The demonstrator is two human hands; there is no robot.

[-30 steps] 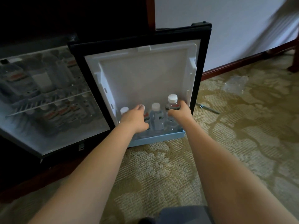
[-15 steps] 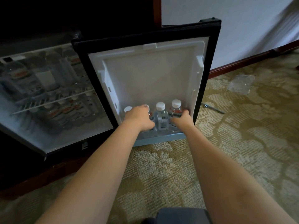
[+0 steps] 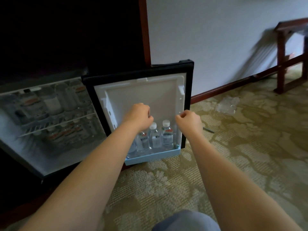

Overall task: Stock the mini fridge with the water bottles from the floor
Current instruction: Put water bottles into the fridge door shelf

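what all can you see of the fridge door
The fridge door stands swung wide open, upright over the carpet: black outer frame, white moulded plastic liner. A pale blue shelf along its bottom holds upright clear water bottles with white caps. The left hand and right hand, fingers curled, are in front of it, gripping nothing.

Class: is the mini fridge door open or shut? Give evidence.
Open. The door shows its white inner side, water bottles stand in its bottom shelf, and the fridge interior lies exposed beside it.
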